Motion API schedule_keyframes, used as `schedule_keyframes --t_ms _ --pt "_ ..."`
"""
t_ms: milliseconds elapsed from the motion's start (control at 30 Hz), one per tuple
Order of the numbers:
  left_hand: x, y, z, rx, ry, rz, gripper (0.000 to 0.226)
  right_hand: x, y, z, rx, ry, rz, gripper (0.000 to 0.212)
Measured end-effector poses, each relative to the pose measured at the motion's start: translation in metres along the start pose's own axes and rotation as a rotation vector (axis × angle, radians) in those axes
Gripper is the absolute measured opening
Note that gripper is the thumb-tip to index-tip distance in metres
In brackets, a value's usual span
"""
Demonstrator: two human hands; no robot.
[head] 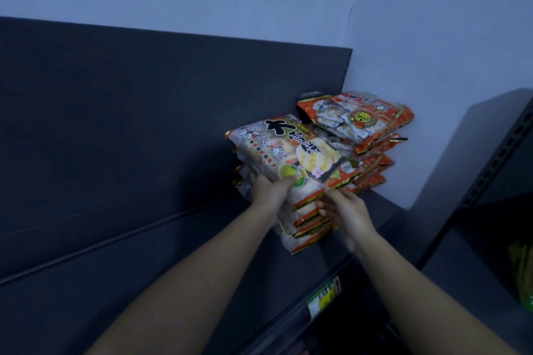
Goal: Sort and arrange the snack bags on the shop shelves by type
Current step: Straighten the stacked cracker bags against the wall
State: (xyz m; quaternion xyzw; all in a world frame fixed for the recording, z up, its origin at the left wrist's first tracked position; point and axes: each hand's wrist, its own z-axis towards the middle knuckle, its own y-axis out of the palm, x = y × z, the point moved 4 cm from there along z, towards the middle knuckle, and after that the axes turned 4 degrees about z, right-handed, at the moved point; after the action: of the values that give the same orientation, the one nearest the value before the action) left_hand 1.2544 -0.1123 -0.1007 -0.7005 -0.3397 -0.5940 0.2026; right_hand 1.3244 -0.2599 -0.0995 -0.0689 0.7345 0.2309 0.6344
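The white snack bags are stacked on the shelf. The left hand fingers grip the top ones, and the right hand fingers press flat on the near ends. Just beyond the fingers sit the red bags. The glossy packets look slippery, so a hard shove could topple either pile.

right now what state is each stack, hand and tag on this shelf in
white bag stack: piled flat on the shelf, a hand at each side
red bag stack: piled in the corner by the wall, untouched
left hand: grips the white bag stack's left side, thumb on top
right hand: fingers touch the stack's near ends
price tag: fixed on the shelf's front edge
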Motion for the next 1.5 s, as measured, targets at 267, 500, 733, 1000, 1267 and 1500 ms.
schedule_keyframes --t_ms 267,500,733,1000,1267,1500 --pt "0.007 -0.026 -0.016 -0.055 0.138 0.058 0.034 -0.003 0.001 0.005 0.066 0.168 0.369 0.017" --pt "0.007 -0.095 -0.065 -0.003 0.227 0.119 0.030 0.007 0.026 -0.022 0.074 0.057 0.292 0.035" --pt "0.016 -0.202 -0.123 0.108 0.299 0.211 0.031 0.024 0.095 -0.066 -0.345 0.063 0.136 0.037" --pt "-0.016 -0.322 -0.186 0.242 0.273 0.388 0.038 0.101 0.170 -0.129 -0.636 0.132 -0.200 0.028" --pt "-0.042 -0.398 -0.206 0.281 0.323 0.458 0.040 0.150 0.223 -0.176 -0.656 0.146 -0.295 0.027" --pt "-0.069 -0.414 -0.196 0.324 0.348 0.518 0.051 0.172 0.229 -0.179 -0.566 0.013 -0.385 0.029"
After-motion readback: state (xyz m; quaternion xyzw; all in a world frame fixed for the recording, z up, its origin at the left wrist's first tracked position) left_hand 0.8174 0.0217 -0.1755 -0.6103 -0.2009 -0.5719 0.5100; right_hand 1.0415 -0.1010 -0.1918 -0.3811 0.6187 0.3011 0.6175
